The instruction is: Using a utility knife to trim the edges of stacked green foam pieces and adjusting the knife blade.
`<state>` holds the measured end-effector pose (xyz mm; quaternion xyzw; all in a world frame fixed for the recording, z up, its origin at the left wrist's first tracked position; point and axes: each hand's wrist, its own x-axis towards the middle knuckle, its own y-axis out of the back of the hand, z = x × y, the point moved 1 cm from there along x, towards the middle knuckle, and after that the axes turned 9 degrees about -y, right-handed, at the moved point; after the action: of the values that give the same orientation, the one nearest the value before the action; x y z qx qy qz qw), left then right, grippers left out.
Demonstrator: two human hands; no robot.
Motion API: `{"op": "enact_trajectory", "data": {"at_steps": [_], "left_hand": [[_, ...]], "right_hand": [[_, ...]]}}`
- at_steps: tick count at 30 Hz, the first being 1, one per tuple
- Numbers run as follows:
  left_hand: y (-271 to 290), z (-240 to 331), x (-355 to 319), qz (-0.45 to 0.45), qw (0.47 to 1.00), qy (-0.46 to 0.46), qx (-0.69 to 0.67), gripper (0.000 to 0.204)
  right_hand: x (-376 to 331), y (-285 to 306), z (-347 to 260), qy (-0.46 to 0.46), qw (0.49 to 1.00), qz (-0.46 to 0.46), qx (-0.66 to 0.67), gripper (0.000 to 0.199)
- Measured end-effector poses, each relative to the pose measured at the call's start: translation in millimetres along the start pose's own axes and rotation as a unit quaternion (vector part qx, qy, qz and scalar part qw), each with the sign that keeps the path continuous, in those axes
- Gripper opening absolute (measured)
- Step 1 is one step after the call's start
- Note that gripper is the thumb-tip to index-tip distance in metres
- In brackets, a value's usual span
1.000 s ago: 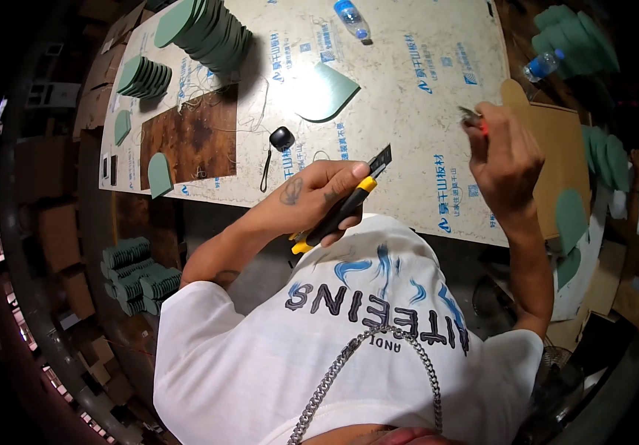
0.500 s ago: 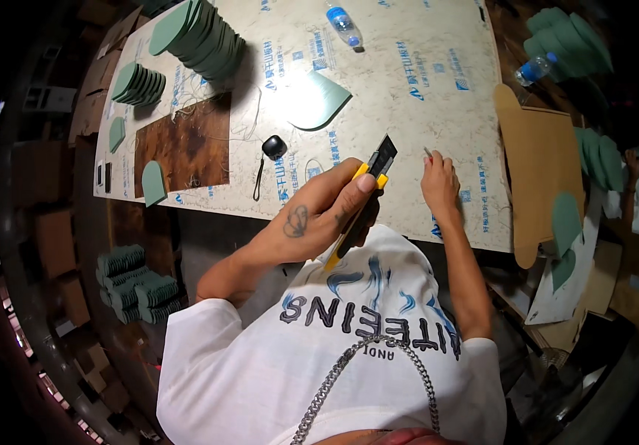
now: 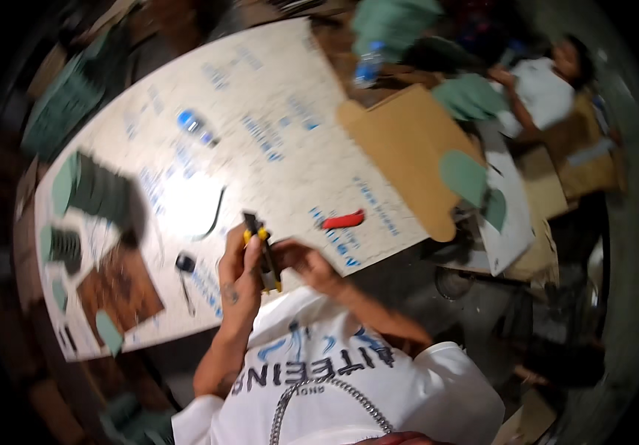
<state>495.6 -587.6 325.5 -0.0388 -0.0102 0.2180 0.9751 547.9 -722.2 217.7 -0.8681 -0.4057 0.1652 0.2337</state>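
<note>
My left hand [image 3: 236,261] is closed around a yellow and black snap-off utility knife [image 3: 266,261], its dark blade pointing up and away from me. Close against the knife's right side is my right hand [image 3: 308,261]; motion blur and overlap hide its fingertips, so whether they touch the knife is unclear. On the tabletop beyond my right hand lies a red-handled tool [image 3: 344,219], perhaps a knife. Left of my left hand rests a small black case [image 3: 184,261] with a strap.
Stacked green pads [image 3: 97,194] stand on the table's left, near a brown wooden patch [image 3: 120,285]. A water bottle [image 3: 198,127] lies farther back. Cardboard [image 3: 401,141] leans at the table's right edge; beyond it sits another person [image 3: 545,93]. Glare washes out a curved-edged piece.
My view has swung to the right. My right hand has left the red tool on the table and come in beside the utility knife, which my left hand still holds.
</note>
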Motion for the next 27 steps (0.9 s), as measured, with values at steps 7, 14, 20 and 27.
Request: {"op": "enact_trajectory", "data": {"at_steps": [7,14,20,27], "left_hand": [[-33.1,-43.8,9.4,-0.135,0.99,0.017,-0.039,0.029],[-52.5,-168.9,49.1,-0.174,0.974,0.04,0.142,0.033],[-96.6,-260.2,45.7,-0.181,0.835,-0.183,0.486,0.051],[-118.0,-273.7,54.1,-0.24,0.781,-0.176,0.549,0.062]], "right_hand": [[-31.7,6.8,-26.4,0.005,0.985,0.135,-0.104,0.01],[-78.9,60.6,-38.9,-0.064,0.949,0.275,0.141,0.022],[-126.3,107.3,-43.3,-0.001,0.936,0.342,0.085,0.023],[-153.9,125.6,-43.2,-0.009,0.921,0.389,0.032,0.031]]}}
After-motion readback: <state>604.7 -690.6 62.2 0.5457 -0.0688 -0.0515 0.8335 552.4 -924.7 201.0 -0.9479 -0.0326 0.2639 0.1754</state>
